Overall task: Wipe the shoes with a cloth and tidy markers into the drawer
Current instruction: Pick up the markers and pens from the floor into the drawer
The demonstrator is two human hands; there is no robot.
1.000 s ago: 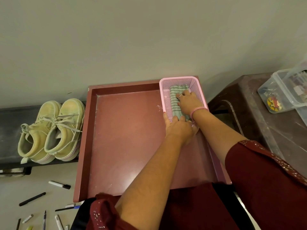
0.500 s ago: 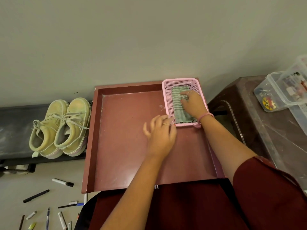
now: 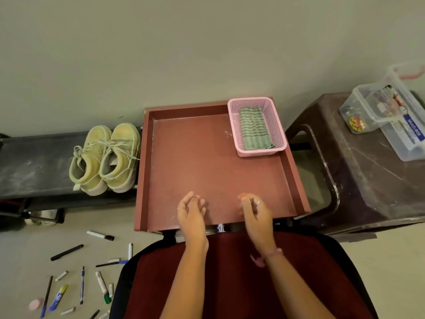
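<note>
A folded green striped cloth [image 3: 254, 129] lies in a pink mesh basket [image 3: 276, 125] at the far right corner of an open reddish-brown drawer [image 3: 195, 162]. A pair of pale green sneakers [image 3: 107, 157] stands on a dark bench left of the drawer. Several markers and pens [image 3: 80, 272] lie scattered on the floor at the lower left. My left hand [image 3: 192, 215] and my right hand [image 3: 255, 211] hover over the drawer's near edge, fingers loosely curled, holding nothing.
A dark brown plastic stool [image 3: 363, 180] stands right of the drawer with clear plastic boxes [image 3: 388, 111] on top. The dark bench [image 3: 34, 164] runs left along the wall. A pink eraser [image 3: 35, 304] lies on the floor. My lap in dark red fills the bottom.
Both hands have let go of the cloth and basket and pulled back to the drawer's near edge. The cloth stays folded in the basket.
</note>
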